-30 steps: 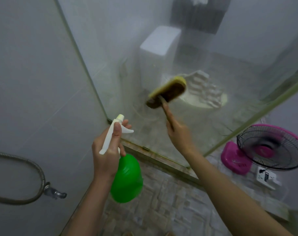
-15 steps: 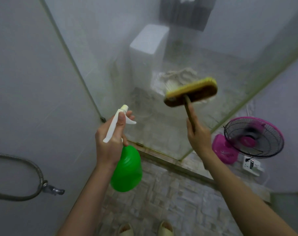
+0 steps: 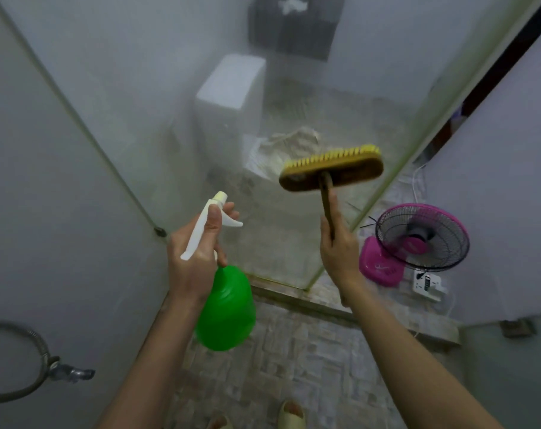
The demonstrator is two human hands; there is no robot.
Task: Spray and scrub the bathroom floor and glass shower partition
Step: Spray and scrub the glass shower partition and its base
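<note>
Against the cloudy glass shower partition, a scrub brush is held up by the right hand, whose grip is clamped around the brown wooden handle just below the brush head. The yellow bristles are turned toward the glass, and they appear to be touching it, though contact cannot be confirmed through the haze. At the left, a green spray bottle is gripped at its neck by the left hand; the grip is wrapped tight around the white trigger head, with the thumb laid along its back and fingers curled at the trigger, and the nozzle is pointed up at the partition. The bottle's body hangs below the hand, above the stone-patterned bathroom floor. Behind the glass, a white toilet tank is seen dimly, with a pale crumpled cloth lying just beside it on what is probably the toilet lid. Beyond the partition's right edge, a pink fan with a black grille is set near the wall, and a white power strip lies just under it. At the lower left, a metal hose is looped against the wall. Two beige slippers are visible at the bottom edge.
</note>
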